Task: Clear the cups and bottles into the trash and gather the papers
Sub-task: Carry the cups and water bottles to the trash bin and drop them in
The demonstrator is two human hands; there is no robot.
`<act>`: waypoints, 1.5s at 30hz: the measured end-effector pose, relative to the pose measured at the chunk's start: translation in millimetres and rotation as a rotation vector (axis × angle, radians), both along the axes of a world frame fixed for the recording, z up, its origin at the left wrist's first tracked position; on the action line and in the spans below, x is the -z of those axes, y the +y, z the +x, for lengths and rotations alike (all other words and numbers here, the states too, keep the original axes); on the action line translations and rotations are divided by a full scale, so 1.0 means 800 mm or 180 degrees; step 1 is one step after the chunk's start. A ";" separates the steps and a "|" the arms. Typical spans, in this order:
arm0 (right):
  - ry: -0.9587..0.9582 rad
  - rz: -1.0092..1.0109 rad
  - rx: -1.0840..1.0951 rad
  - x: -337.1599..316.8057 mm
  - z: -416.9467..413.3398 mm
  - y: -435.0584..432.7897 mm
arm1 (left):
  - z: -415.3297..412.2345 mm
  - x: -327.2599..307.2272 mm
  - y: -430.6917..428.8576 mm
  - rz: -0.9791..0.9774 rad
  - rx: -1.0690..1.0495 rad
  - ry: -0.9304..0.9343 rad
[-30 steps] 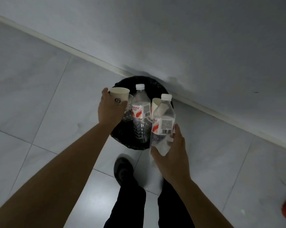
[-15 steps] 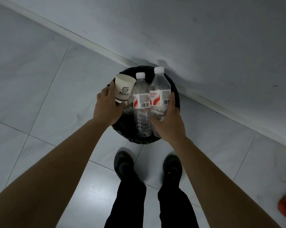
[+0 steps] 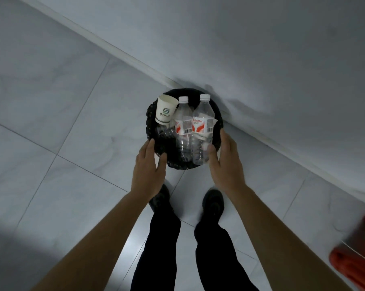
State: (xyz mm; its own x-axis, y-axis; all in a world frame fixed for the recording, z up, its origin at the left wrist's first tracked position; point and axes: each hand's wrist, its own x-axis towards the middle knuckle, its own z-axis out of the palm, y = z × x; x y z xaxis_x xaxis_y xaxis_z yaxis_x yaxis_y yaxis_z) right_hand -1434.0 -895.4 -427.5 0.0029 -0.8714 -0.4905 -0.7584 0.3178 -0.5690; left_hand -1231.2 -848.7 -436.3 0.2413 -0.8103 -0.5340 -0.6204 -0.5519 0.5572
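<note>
A black trash bin (image 3: pixel 217 120) stands on the tiled floor against the wall. Inside it lean a white paper cup (image 3: pixel 165 111) with a green logo and two clear plastic bottles, one on the left (image 3: pixel 183 127) and one on the right (image 3: pixel 202 127), both with white caps and red-white labels. My left hand (image 3: pixel 149 169) hovers at the bin's near left rim, fingers straight, holding nothing. My right hand (image 3: pixel 225 162) is at the near right rim with fingers relaxed; its thumb lies close to the right bottle's base. No papers are in view.
My two dark shoes (image 3: pixel 213 201) stand just in front of the bin. A white baseboard (image 3: pixel 114 49) runs diagonally along the wall behind it. A red object (image 3: pixel 358 253) lies at the lower right edge of the floor.
My left hand has let go of the paper cup and my right hand has let go of the bottle; both now lie in the bin. Both hands have drawn back toward me.
</note>
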 end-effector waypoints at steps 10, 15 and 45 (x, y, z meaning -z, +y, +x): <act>-0.0689 -0.0569 -0.0661 -0.442 0.015 0.003 | 0.028 -0.485 0.040 -0.1044 -0.1363 0.0503; -0.1509 -0.0794 -0.0682 -0.612 -0.009 0.052 | -0.010 -0.670 0.142 -0.1968 -0.2427 0.0421; -0.1794 0.0792 -0.5599 -0.669 -0.284 0.693 | -0.763 -0.725 0.922 -0.2165 -0.7615 -0.0995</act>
State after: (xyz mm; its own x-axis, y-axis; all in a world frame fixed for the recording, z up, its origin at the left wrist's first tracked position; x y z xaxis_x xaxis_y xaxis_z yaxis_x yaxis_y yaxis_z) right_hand -1660.9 -341.0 107.8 0.8943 0.3945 -0.2110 -0.0297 -0.4182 -0.9079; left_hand -1841.5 -110.8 143.4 0.5360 0.8098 -0.2384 0.3940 0.0098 0.9191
